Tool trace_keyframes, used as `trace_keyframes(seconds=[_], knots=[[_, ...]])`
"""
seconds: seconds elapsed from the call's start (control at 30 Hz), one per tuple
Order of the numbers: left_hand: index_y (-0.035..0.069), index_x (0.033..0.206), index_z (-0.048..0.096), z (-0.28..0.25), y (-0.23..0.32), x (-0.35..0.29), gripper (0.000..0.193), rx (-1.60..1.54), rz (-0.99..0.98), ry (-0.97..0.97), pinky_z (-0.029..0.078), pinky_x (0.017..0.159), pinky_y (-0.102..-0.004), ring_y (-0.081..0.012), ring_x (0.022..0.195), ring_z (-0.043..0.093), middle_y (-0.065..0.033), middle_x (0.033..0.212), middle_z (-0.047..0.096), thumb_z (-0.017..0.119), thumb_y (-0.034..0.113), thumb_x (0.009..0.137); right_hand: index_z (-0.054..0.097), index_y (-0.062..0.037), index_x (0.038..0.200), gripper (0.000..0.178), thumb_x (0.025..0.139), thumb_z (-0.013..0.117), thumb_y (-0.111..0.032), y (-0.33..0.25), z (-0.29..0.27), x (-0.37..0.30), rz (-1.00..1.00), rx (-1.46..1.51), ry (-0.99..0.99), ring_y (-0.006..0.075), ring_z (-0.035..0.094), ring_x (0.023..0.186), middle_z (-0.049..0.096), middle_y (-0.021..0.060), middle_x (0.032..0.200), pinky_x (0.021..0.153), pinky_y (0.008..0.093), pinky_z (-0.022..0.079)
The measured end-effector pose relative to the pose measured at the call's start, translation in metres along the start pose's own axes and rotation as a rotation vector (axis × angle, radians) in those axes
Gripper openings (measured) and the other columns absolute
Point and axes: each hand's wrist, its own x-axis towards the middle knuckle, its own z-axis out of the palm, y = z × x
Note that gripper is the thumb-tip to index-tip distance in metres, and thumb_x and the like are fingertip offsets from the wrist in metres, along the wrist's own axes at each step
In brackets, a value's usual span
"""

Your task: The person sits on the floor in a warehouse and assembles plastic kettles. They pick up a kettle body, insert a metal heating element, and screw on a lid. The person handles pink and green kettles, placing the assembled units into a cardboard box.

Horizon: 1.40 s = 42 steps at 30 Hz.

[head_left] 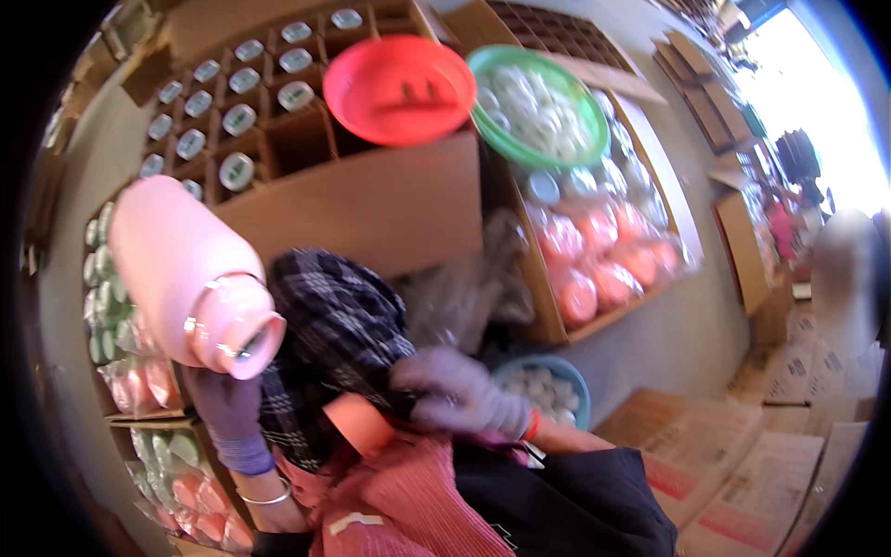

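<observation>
A large pink bottle point(181, 269) leans at the left, its neck and open rim toward the lower right. My left hand point(225, 408), in a purple glove, is wrapped round it from below, with most of its fingers hidden behind the bottle. My right hand point(459, 390), in a pale purple glove, is over my lap beside a black checked cloth point(339, 311). Its fingers are smeared by motion, so I cannot tell whether they hold anything. A flat salmon-coloured piece point(358, 423) lies on my clothes between the hands.
A divided carton point(371, 200) of lidded bottles stands ahead, bearing a red basin point(399, 116). To its right, a green basin point(497, 139) of clear pieces rests on a carton of bagged salmon-coloured items point(599, 227). A blue basin point(582, 395) holds white pieces. Flattened cartons point(687, 446) lie at the right.
</observation>
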Motion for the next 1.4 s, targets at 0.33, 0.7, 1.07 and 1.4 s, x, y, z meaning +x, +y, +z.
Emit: trace_keyframes(seconds=[0.33,0.7,1.07,1.4], knots=[[0.001,0.119,0.064,0.031,0.032,-0.002,0.042,-0.582,-0.361,-0.040,0.049,0.100,-0.0430,-0.0351,0.118,0.059,-0.0193,0.123,0.065,0.074,0.019,0.083,0.058,-0.0069,0.134,0.064,0.085,0.065,-0.047,0.232,0.019,-0.287,1.331,-0.495,0.023,0.0418,0.062,0.113,0.066,0.0249,0.121,0.100,0.0455,0.048],[0.000,0.135,0.050,0.032,0.049,0.013,0.041,-2.145,-1.067,0.184,0.045,0.108,-0.0551,-0.0359,0.127,0.055,-0.0189,0.136,0.058,0.042,0.026,0.103,0.053,0.0007,0.115,0.056,0.074,0.078,-0.028,0.146,-0.025,-0.182,0.916,-0.312,0.094,0.0418,0.063,0.102,0.063,0.0248,0.111,0.088,0.0463,0.051],[0.006,0.139,0.047,0.021,0.104,0.026,0.044,-2.224,-0.765,0.086,0.054,0.098,-0.0480,-0.0297,0.120,0.060,-0.0117,0.136,0.058,0.043,0.034,0.106,0.053,0.0000,0.125,0.053,0.081,0.076,-0.020,-0.072,0.007,0.149,-0.463,-0.569,0.830,0.0418,0.054,0.102,0.054,0.0227,0.113,0.096,0.0515,0.044],[0.009,0.141,0.045,0.017,0.101,0.023,0.050,-2.275,-0.927,0.097,0.057,0.090,-0.0445,-0.0296,0.112,0.064,-0.0137,0.130,0.061,0.043,0.043,0.104,0.048,0.0027,0.136,0.083,0.073,0.085,-0.038,-0.076,0.022,0.183,-0.348,-0.214,0.585,0.0372,0.051,0.112,0.051,0.0224,0.122,0.098,0.0443,0.045]])
